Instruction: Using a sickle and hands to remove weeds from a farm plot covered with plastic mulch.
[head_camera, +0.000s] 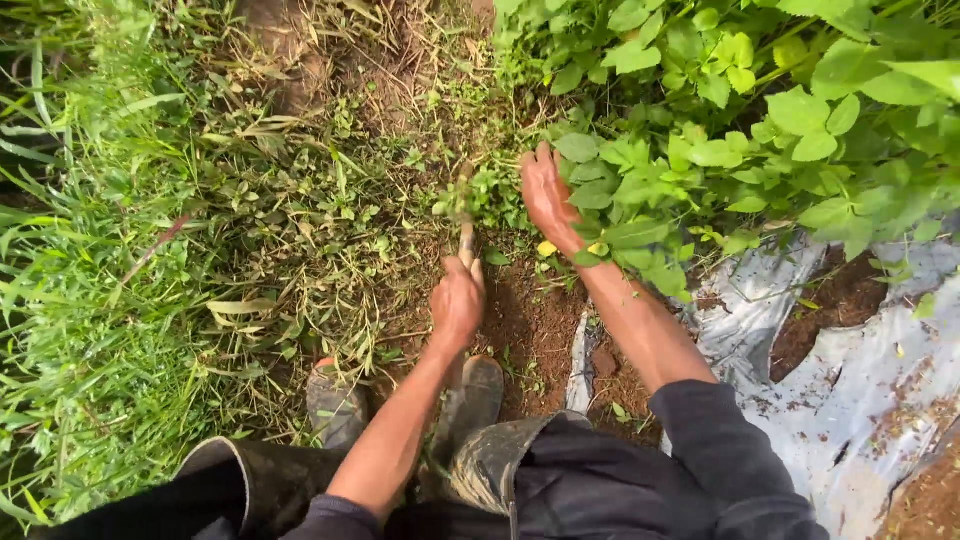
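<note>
Landmark: weed clump at centre, low green leaves on bare soil.

- Far left of the clump: tall grass; nearer in, dry cut stalks are spread flat.
- Below the clump, left side: two muddy boots are planted on the soil.
- Just below the clump: left hand is fisted, fingers clamped on a tool handle. The handle is aimed up into the clump; its working end is blurred and cannot be made out.
- Touching the clump's right edge: right hand is laid flat, fingers together and extended, pressed against the leaves, gripping nothing.
- Right of the clump: a leafy bush is seen.
- Lower right of the clump: grey plastic sheet, torn, soil showing through.
</note>
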